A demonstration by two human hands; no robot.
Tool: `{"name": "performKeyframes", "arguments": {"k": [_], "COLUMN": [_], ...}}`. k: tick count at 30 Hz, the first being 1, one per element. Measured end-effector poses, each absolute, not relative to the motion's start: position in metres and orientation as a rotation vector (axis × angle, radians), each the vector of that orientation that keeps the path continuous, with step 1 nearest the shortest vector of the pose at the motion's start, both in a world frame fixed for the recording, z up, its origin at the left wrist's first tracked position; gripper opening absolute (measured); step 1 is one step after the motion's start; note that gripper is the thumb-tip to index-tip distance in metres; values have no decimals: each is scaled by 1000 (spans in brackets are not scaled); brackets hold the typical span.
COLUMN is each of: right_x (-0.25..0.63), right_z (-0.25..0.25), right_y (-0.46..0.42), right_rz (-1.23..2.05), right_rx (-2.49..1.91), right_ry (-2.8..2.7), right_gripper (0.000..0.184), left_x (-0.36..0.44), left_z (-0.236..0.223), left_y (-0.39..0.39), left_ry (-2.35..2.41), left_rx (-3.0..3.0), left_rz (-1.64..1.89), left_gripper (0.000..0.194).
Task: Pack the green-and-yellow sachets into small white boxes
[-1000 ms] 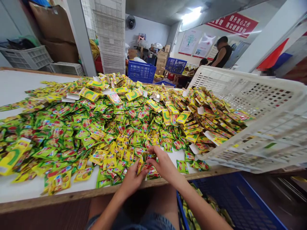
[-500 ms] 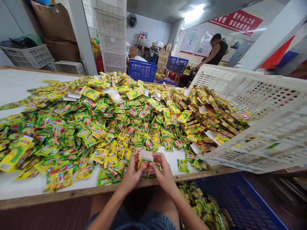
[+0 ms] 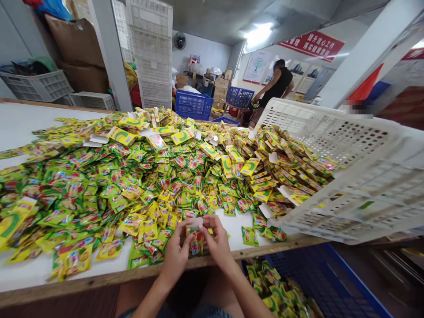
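Yellow-and-green flat card box (image 3: 198, 245), white flap (image 3: 194, 222) raised, sits near the brown wooden table edge (image 3: 99, 283), my left hand (image 3: 179, 251) and right hand (image 3: 216, 242) curled closed on its sides, best pinched lightly against creasing.

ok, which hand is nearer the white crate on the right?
Right. The right hand is left of the crate, with loose packets between them. The left hand is farther left, across the box both hands hold.
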State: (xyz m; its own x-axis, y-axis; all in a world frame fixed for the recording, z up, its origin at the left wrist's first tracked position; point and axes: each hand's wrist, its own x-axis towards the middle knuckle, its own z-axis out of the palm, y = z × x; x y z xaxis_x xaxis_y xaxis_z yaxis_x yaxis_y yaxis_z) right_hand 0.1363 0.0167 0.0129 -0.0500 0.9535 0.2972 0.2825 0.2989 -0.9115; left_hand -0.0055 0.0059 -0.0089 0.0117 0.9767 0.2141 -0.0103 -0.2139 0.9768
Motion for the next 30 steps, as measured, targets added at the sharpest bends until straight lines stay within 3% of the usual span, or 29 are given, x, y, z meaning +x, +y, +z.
{"name": "performKeyframes", "arguments": {"k": [2, 8, 30], "right_x": [135, 136, 139], "right_z": [14, 23, 17], "right_y": [18, 13, 5], "right_rz": [821, 739, 775], "right_rx": [-1166, -1104, -1209], "right_ry": [-1546, -1708, -1643], "right_gripper": [23, 13, 14], "left_x": [-5, -7, -12], "left_z": [-8, 7, 8], "left_y": [5, 2, 8], "left_ry": [1067, 1108, 1227], "left_rx": [1316, 1479, 1458], "left_rz": [1408, 1327, 1259], "left_gripper": [33, 16, 19]}}
